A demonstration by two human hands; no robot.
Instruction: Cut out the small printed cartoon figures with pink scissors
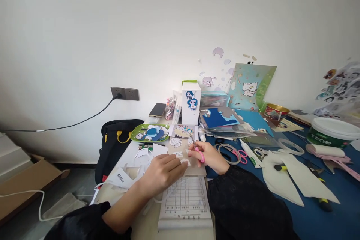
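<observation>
My right hand (209, 155) is closed round small pink-handled scissors (199, 153), their blades pointing up toward small cartoon stickers (176, 142) on a brown sheet. My left hand (163, 170) rests on the table with fingers pinched on a small white paper cutout (185, 162), close beside the scissors. A printed form pad (185, 198) lies just in front of both hands. Both arms wear black sleeves.
A green tray (137, 134) with blue cutouts, a white box (191, 103), a phone (157, 110), a second pair of pink scissors (239, 155), tape rolls, white paper pieces (292, 180) on blue cloth, a green tub (330, 131). A black bag (115, 142) and cardboard box (30, 180) stand left.
</observation>
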